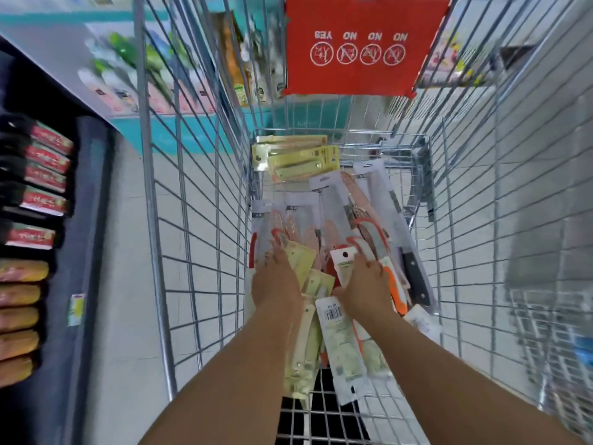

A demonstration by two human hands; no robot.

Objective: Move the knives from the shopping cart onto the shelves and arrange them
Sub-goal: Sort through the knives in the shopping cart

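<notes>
We reach both arms into the wire-mesh shopping cart (199,220), where flat carded knives (324,216) lie heaped in glossy plastic. Our left hand (276,281) presses down on cream-coloured packs, fingers spread. Our right hand (365,290) curls over a white card (345,263); whether that grip has closed, we cannot tell.

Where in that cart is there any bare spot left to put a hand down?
Bare mesh shows in two places: the cart floor nearest the person, between the forearms, and a strip at the far end beside the yellow packs. The middle is crowded: packaged knives overlap wall to wall, with the left hand and right hand resting on them.
</notes>
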